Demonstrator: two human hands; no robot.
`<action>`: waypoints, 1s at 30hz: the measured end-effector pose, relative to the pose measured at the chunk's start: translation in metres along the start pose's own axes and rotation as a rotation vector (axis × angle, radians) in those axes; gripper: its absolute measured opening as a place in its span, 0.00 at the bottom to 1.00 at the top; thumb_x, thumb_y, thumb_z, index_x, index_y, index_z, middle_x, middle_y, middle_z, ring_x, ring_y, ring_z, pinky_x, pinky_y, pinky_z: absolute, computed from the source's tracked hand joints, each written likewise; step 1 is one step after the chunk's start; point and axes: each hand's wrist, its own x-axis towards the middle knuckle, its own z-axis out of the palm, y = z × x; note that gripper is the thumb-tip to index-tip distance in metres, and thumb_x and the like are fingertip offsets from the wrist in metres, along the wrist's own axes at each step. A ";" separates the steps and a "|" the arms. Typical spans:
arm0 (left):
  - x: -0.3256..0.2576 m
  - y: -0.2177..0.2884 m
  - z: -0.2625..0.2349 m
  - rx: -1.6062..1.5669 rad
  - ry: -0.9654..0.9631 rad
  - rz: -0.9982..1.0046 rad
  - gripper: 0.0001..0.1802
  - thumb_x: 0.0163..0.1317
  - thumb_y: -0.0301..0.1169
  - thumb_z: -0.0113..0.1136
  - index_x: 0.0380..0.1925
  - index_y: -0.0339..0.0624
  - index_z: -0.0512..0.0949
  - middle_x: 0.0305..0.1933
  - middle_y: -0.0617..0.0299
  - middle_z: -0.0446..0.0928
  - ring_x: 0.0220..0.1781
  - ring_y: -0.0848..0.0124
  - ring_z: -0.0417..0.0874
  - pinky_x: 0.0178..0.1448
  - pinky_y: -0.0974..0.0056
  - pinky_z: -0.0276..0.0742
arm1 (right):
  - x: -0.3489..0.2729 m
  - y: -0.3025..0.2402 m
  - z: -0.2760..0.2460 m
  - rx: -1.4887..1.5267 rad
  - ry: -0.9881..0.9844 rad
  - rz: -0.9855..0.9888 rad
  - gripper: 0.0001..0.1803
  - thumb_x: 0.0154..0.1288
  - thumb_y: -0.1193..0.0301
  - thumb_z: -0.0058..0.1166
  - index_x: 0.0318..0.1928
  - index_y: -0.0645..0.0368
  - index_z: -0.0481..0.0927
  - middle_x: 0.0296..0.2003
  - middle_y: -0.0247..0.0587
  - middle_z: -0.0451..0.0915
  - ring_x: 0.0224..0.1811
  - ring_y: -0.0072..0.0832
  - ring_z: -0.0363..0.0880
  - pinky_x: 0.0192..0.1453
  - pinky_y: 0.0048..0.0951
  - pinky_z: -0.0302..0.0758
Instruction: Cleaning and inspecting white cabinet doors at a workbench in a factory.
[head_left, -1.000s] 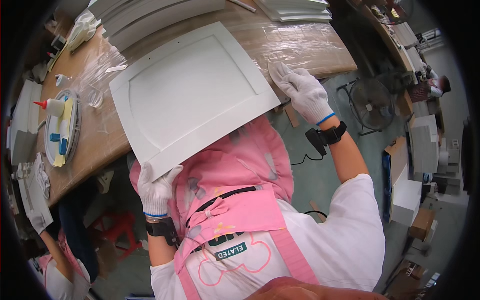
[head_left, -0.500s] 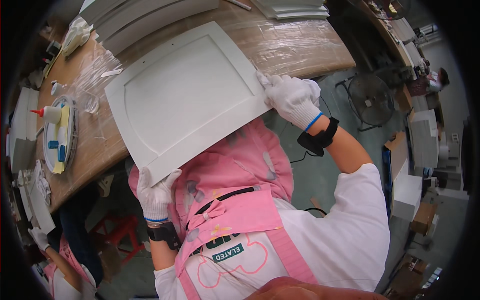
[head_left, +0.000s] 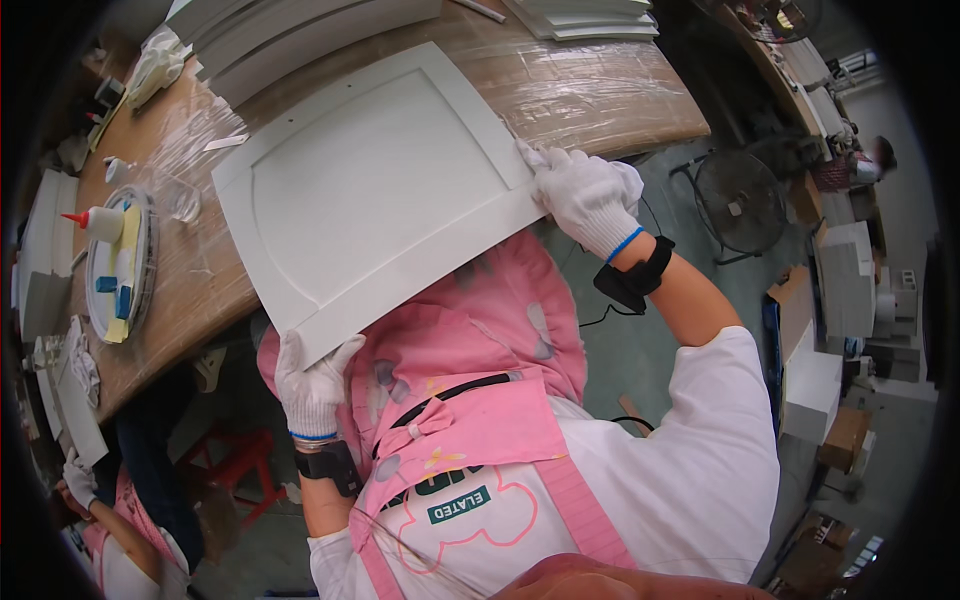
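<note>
We hold a white panel (head_left: 375, 195) between both gloved hands, half over the surface (head_left: 600, 90) and half hanging off its near edge above our pink apron (head_left: 470, 400). The panel is a flat framed door with a sunken middle, and its long axis runs on a slant, from the near-left corner by our waist up toward the far-right.

Our left hand (head_left: 312, 385) sits at the panel's lowest corner, fingers closed on the edge from below, thumb side up. Our right hand (head_left: 585, 195) is on the panel's right edge, near its corner; the fingers curl against that edge and look closed on it, though the glove hides just how far they wrap under. The two hands stand at opposite ends of the near long side, so the panel lies up and to the left of both. Neither hand is plainly nearer to its middle.

The panel's underside is hidden from us, and so is the strip of surface beneath it. To the left lie a round tray (head_left: 120, 265) with a red-tipped glue bottle (head_left: 98, 222) and crumpled clear film (head_left: 190, 150). Stacked white panels (head_left: 300, 30) at the far edge are cut off by the rim. Another person's gloved hand (head_left: 78, 478) shows at lower left.
</note>
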 end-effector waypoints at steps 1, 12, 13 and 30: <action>0.000 0.000 0.000 -0.024 0.008 -0.008 0.28 0.71 0.37 0.52 0.66 0.37 0.62 0.66 0.41 0.67 0.63 0.34 0.72 0.55 0.27 0.77 | 0.000 0.000 0.000 0.028 -0.079 0.019 0.25 0.62 0.67 0.51 0.61 0.52 0.73 0.44 0.46 0.79 0.48 0.45 0.78 0.48 0.42 0.77; 0.002 0.001 -0.003 -0.064 -0.002 -0.011 0.27 0.71 0.37 0.52 0.66 0.37 0.61 0.67 0.41 0.66 0.64 0.34 0.70 0.57 0.24 0.73 | -0.007 -0.010 -0.007 0.059 -0.052 0.038 0.29 0.58 0.66 0.55 0.63 0.52 0.74 0.47 0.48 0.79 0.50 0.46 0.78 0.51 0.41 0.76; 0.002 0.001 -0.004 -0.061 0.000 -0.012 0.27 0.71 0.36 0.51 0.66 0.37 0.61 0.67 0.41 0.66 0.64 0.34 0.70 0.57 0.24 0.73 | -0.007 -0.009 -0.007 0.068 -0.104 0.036 0.30 0.57 0.66 0.55 0.63 0.51 0.74 0.48 0.48 0.79 0.51 0.46 0.78 0.52 0.42 0.76; 0.001 0.002 -0.005 -0.087 -0.004 -0.016 0.27 0.72 0.37 0.51 0.66 0.37 0.61 0.68 0.40 0.66 0.64 0.33 0.70 0.56 0.24 0.73 | -0.011 -0.017 -0.002 0.039 -0.066 0.007 0.27 0.60 0.67 0.53 0.61 0.55 0.74 0.44 0.47 0.79 0.48 0.45 0.79 0.48 0.41 0.77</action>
